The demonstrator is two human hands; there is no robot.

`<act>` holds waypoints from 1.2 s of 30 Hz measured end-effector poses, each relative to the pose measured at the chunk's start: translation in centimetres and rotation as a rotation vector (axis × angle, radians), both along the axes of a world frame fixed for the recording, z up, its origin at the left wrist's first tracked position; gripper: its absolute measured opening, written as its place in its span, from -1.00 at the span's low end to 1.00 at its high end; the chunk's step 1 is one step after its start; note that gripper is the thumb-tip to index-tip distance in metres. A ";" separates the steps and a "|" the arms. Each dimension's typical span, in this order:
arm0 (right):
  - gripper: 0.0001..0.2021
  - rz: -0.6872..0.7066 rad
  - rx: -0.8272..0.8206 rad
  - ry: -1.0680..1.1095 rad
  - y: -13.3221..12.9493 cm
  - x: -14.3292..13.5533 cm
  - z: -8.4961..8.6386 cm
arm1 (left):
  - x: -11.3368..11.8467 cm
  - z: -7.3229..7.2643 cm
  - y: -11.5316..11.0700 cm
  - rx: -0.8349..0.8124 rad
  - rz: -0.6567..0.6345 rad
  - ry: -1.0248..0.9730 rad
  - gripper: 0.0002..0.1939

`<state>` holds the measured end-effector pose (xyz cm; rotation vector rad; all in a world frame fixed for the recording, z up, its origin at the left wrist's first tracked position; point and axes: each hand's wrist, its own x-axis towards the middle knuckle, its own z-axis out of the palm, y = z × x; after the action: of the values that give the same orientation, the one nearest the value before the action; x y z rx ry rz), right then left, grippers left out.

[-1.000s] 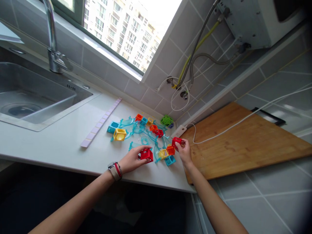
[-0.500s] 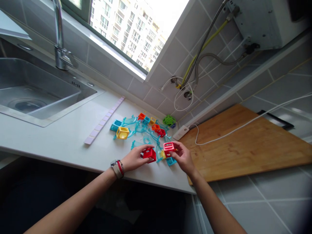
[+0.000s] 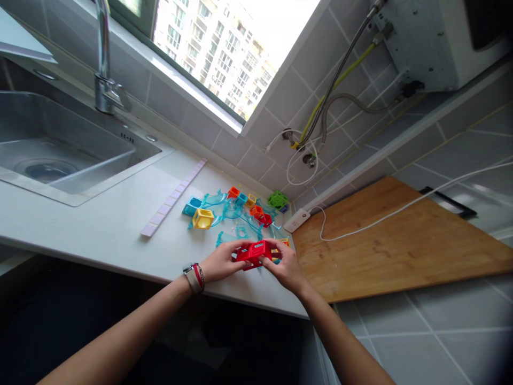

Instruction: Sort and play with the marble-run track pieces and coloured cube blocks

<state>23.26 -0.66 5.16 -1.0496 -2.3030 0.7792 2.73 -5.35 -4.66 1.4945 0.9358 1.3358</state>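
My left hand is closed around a red hollow toy block above the counter's front part. From the other side, my right hand grips a second red block. The two blocks meet between my hands; whether they are locked together I cannot tell. Partly hidden behind my right fingers are yellow and blue pieces. Clear blue track pieces spread beyond my hands, with several small coloured blocks among them. A yellow block and a blue block lie to the left.
A steel sink with a tap is at the left. A pale strip lies on the white counter. At right are a wooden board, a white power strip and its cable. A green ball-like piece sits by the wall.
My right hand has moved left with its red block, bringing it against the red block in my left hand. My left hand has hardly moved.
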 end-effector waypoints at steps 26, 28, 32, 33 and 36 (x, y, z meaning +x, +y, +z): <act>-0.55 0.080 0.085 -0.060 -1.0 -0.1 0.7 | 0.0 0.9 -0.7 0.019 -0.012 0.034 -0.46; -0.56 0.079 0.053 -0.038 -0.9 -0.1 0.7 | -0.1 0.8 -0.6 0.015 -0.015 0.017 -0.47; -0.56 0.096 -0.010 -0.038 -1.2 -0.3 1.0 | -0.1 0.5 -0.6 0.004 -0.068 -0.037 -0.42; -0.55 0.112 -0.005 -0.059 -1.4 -0.3 1.3 | -0.1 0.5 -0.6 0.000 -0.082 -0.045 -0.39; -0.49 0.191 0.039 -0.118 -1.6 -0.5 2.1 | -0.1 0.4 -0.6 -0.009 -0.087 -0.023 -0.42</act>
<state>22.76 -2.22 7.30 -0.8895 -2.5368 0.7595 2.66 -5.94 -4.24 1.4930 0.8518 1.2818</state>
